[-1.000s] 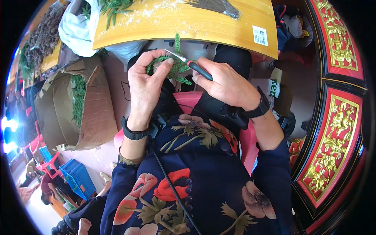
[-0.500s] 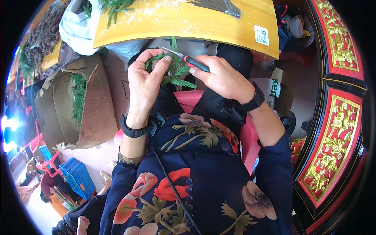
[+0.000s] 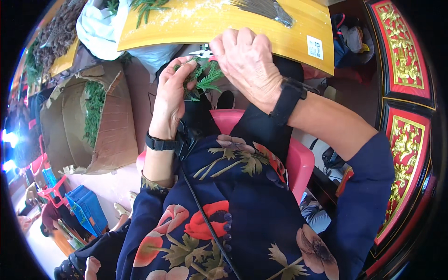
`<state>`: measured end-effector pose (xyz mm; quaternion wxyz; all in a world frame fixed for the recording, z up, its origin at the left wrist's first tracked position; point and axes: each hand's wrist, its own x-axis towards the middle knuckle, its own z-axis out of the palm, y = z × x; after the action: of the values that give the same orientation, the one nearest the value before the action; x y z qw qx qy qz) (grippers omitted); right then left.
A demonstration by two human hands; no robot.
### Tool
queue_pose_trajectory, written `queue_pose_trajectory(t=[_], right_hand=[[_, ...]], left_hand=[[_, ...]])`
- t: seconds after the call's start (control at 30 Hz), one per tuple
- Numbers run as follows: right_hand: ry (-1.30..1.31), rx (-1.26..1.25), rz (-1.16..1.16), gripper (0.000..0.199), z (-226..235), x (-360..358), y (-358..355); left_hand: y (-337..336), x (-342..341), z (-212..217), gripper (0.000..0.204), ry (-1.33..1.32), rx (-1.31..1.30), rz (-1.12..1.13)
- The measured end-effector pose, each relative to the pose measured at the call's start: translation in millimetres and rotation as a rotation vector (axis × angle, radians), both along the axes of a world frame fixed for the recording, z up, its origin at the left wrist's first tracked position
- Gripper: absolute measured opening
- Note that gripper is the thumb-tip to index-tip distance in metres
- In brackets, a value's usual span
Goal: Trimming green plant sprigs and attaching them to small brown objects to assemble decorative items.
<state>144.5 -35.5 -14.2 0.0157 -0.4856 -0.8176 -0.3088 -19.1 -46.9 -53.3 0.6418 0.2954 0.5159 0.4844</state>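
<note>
My left hand (image 3: pixel 170 95) holds a small bunch of green leafy sprigs (image 3: pixel 204 78) in front of me, fingers pinched around the stems. My right hand (image 3: pixel 247 60) is closed over a small pair of metal scissors (image 3: pixel 201 50), whose tips show just left of the knuckles, right above the sprigs. Both hands hover below the edge of a yellow wooden table (image 3: pixel 200 23). Both wrists wear black bands.
An open cardboard box (image 3: pixel 79 126) with more green sprigs stands on the floor at left. On the table lie loose greenery (image 3: pixel 144 7) and a bundle of thin dark sticks (image 3: pixel 266 8). A white plastic bag (image 3: pixel 98 28) hangs at the table's left. Red-and-gold carved panels (image 3: pixel 406 116) stand at right.
My right hand has risen and turned over, so its back now hides the scissors' handle. Both hands moved up closer to the table edge with the sprigs.
</note>
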Motion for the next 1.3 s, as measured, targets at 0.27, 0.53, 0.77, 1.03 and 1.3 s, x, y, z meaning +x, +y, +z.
queue_pose_trajectory(t=[0.27, 0.53, 0.77, 1.03, 1.3], right_hand=[[0.572, -0.534, 0.034, 0.023, 5.8, 36.0, -1.2], [0.997, -1.25, 0.013, 0.04, 11.9, 52.1, 6.6], [0.969, -1.46, 0.078, 0.04, 11.1, 63.0, 12.3], [0.803, -1.295, 0.175, 0.035, 12.8, 66.7, 15.3], [0.733, -1.314, 0.146, 0.036, 13.4, 65.4, 15.4]], left_hand=[[-9.6, 1.4, 4.5, 0.017, 0.126, 0.219, 0.05], [-17.2, 14.2, 14.9, 0.024, 0.301, 0.402, 0.007], [-24.4, 15.0, 20.5, 0.024, 0.333, 0.354, -0.058], [-24.6, 16.6, 18.6, 0.023, 0.345, 0.365, -0.08], [-23.0, 18.1, 17.1, 0.022, 0.356, 0.373, -0.097]])
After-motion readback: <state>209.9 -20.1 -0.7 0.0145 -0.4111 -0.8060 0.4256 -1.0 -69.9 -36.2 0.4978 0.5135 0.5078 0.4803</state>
